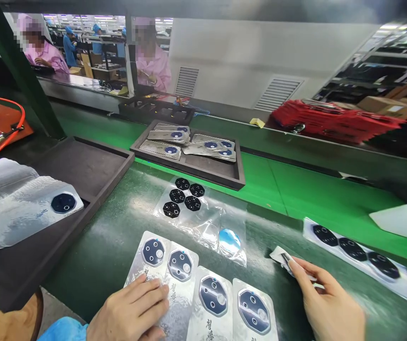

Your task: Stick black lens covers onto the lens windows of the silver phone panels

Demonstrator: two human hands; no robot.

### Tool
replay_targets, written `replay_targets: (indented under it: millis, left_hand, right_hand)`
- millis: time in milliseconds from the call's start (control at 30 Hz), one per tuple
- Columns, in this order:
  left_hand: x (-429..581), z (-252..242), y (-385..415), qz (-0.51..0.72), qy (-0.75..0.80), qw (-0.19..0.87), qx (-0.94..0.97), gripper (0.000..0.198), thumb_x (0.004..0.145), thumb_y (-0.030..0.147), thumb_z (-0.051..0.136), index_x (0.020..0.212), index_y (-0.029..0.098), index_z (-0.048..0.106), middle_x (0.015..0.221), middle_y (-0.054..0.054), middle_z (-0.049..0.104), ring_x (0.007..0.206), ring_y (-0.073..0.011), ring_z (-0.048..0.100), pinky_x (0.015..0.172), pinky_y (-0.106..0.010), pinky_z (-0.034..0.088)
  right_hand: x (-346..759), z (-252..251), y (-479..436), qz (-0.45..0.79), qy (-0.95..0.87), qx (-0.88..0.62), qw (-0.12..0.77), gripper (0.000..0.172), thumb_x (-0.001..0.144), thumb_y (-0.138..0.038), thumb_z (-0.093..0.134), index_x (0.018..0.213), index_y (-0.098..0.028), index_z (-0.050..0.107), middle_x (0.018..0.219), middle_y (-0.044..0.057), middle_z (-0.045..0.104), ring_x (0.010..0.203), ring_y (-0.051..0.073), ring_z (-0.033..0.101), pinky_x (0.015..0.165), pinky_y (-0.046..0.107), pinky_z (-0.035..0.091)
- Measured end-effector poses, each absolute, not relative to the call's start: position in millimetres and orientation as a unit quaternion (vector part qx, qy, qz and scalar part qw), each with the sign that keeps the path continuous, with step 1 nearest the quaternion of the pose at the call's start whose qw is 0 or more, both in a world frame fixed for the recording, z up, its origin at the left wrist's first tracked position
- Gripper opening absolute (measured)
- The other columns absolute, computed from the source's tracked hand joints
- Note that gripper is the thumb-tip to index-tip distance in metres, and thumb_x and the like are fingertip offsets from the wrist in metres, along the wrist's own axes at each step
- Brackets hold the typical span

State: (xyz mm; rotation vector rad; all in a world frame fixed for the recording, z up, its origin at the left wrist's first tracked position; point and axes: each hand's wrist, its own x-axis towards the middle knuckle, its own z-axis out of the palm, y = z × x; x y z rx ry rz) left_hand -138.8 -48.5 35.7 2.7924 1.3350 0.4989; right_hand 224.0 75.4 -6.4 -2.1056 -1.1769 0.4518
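Note:
My left hand [132,310] lies with fingers stretched out on the nearest of several silvery phone back panels [208,322] set side by side on the green bench. Each panel carries a dark octagonal camera plate [213,296] with round openings and some dark lettering below. To the right of the panels, my right hand [327,296] is closed in a pinch on a small piece of pale film [282,258], partly dark at the fingers. Beyond the panels lies a clear sheet [210,227] with several black octagonal stickers [192,202] and one shiny blue round patch [229,241].
A dark tray [239,177] behind holds several loose panels. Another dark tray [100,154] at left bears film-covered panels [22,203]. A strip [359,258] with three black stickers lies right. Red bundles [338,121] stand beyond the bench. People in pink work across.

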Motion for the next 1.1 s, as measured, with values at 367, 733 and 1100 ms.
replay_targets:
  millis: [367, 733, 1100]
  left_hand:
    - [-148.3, 22.6, -53.9, 0.177, 0.425, 0.013, 0.888, 0.042, 0.096, 0.029, 0.059, 0.136, 0.020, 0.056, 0.136, -0.004, 0.064, 0.127, -0.0211, 0.059, 0.109, -0.036, 0.049]
    - [-152.0, 14.4, -52.5, 0.180, 0.427, -0.019, 0.886, 0.045, 0.094, 0.034, 0.062, 0.137, 0.025, 0.056, 0.137, -0.003, 0.063, 0.127, -0.0246, 0.059, 0.106, -0.038, 0.051]
    - [-144.3, 24.3, -51.5, 0.161, 0.432, -0.086, 0.883, 0.050, 0.092, 0.046, 0.061, 0.137, 0.026, 0.056, 0.137, -0.001, 0.063, 0.127, -0.0249, 0.058, 0.102, -0.031, 0.053]
  right_hand:
    - [235.2, -21.7, 86.3, 0.049, -0.568, -0.708, 0.417, 0.065, 0.083, -0.075, 0.037, 0.075, -0.021, 0.071, 0.081, 0.010, 0.067, 0.091, 0.030, 0.058, 0.086, 0.044, 0.037]
    - [236.1, -16.1, 77.4, 0.025, -0.510, -0.700, 0.500, 0.042, 0.091, -0.053, 0.046, 0.096, -0.019, 0.070, 0.094, 0.010, 0.064, 0.098, 0.028, 0.054, 0.086, 0.043, 0.040]
    - [205.9, 8.9, 39.0, 0.050, -0.622, -0.575, 0.529, 0.020, 0.095, -0.029, 0.052, 0.106, -0.018, 0.066, 0.104, 0.010, 0.063, 0.089, 0.021, 0.061, 0.079, 0.037, 0.050]
